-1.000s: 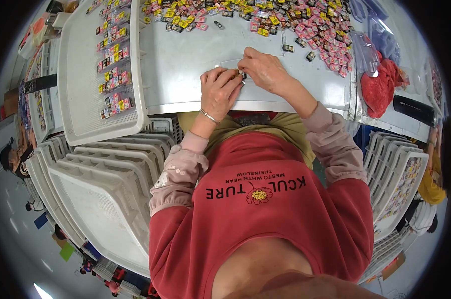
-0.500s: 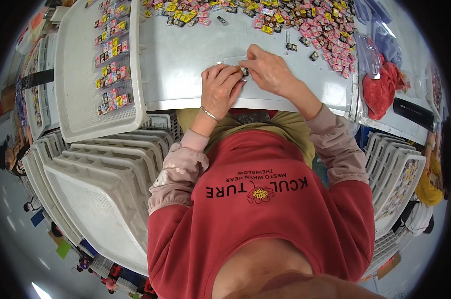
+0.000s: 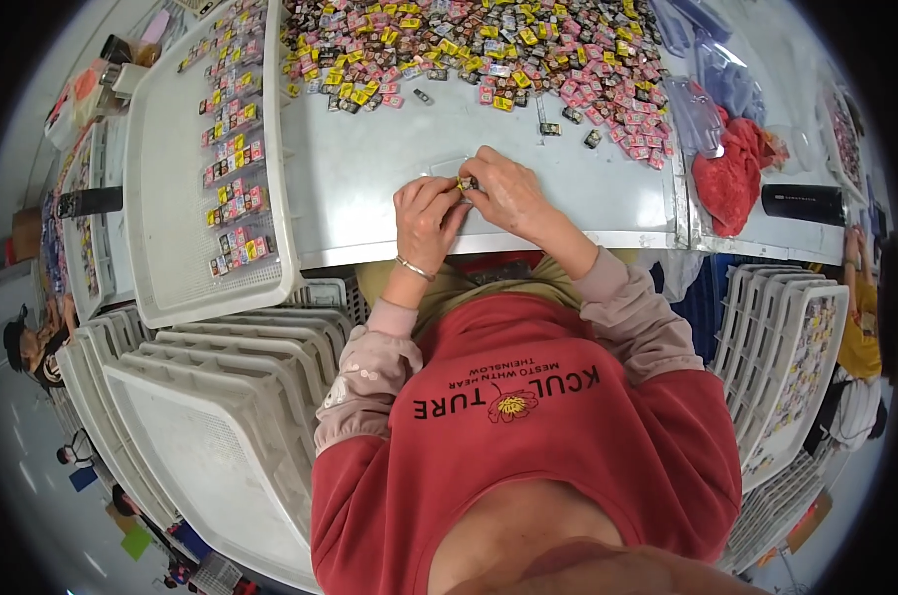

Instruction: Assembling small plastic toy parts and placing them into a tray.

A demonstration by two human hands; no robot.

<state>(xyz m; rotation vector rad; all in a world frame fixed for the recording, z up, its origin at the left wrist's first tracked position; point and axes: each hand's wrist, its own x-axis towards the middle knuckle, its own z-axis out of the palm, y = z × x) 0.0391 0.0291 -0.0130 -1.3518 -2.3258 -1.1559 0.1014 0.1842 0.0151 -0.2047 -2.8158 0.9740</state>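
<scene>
Over the table's near edge my left hand and my right hand meet, fingers closed in a pinch. Between the fingertips sits a small printed block, dark with some yellow; the fingers partly cover it. Both hands touch it. Just beyond them a clear plastic piece lies on the table, its shape hard to make out. Farther back spreads a heap of small blocks in pink, yellow and black. A few loose black blocks lie apart from the heap.
To the left a white tray holds clear packs of blocks in a column. Stacked white trays stand below it, more trays at right. A red cloth, clear plastic packaging and a black box lie right.
The view has shifted, showing more of the block heap. My hands remain together at the small block; my right fingers have come closer in around it.
</scene>
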